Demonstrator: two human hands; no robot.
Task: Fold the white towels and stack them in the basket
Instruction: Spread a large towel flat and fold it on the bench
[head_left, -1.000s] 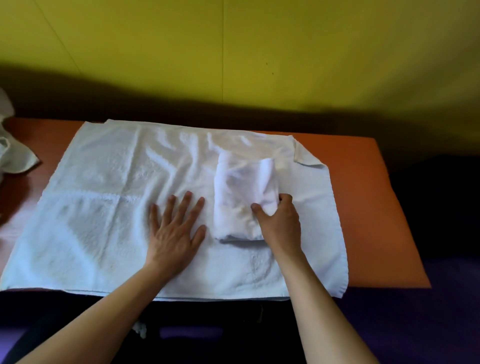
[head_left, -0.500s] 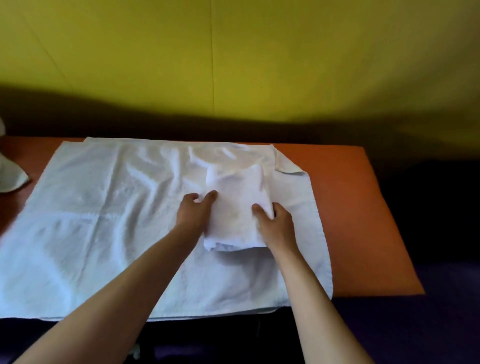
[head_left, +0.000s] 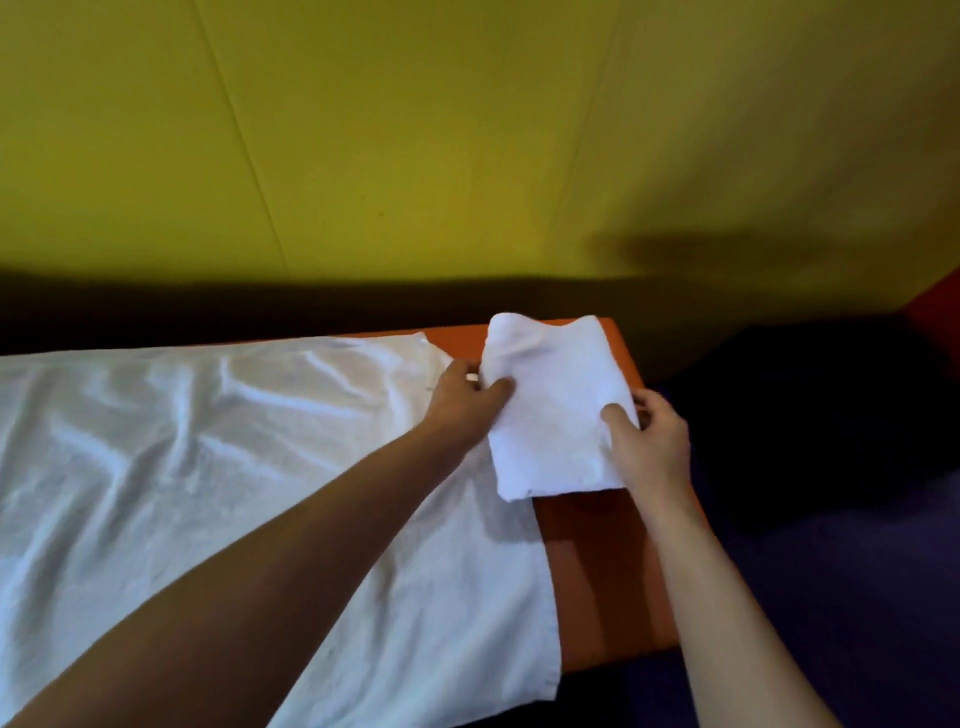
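Head view: folded towel (head_left: 558, 415), lately flat on the spread towel (head_left: 208, 467), now lifted over the orange table (head_left: 597, 571) right end, pinched by left hand (head_left: 462, 400) and right hand (head_left: 649, 441), basket-bound though no basket shows

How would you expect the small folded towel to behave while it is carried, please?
Probably floppy: the folded towel bulges at its top, held at both sides by the left hand and right hand. Likely light. Its layers might slip open.

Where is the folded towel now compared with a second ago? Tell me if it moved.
Yes. The folded towel, gripped by the left hand and right hand, went rightward off the spread towel, over the orange table's right end.
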